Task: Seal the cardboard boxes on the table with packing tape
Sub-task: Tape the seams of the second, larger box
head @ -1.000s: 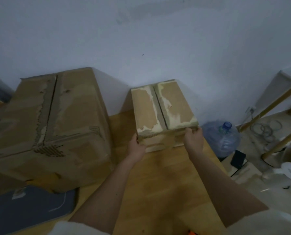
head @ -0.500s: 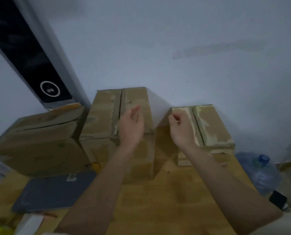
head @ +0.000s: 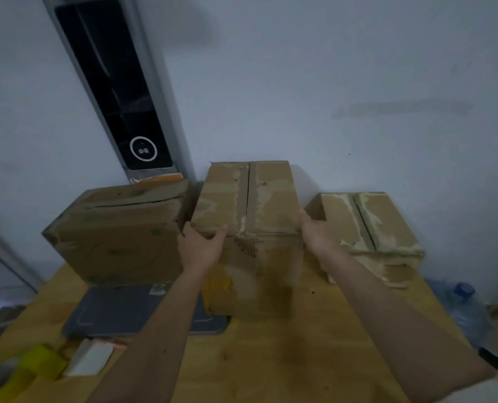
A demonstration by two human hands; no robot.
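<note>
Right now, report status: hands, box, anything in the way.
Both hands on middle box: left hand grips front top edge, right hand at right side. Seam untaped. Tape roll at near left. Boxes flank both sides.

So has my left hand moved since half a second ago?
Yes. The left hand has dropped from above the middle box onto its front-left top edge, gripping it.
</note>
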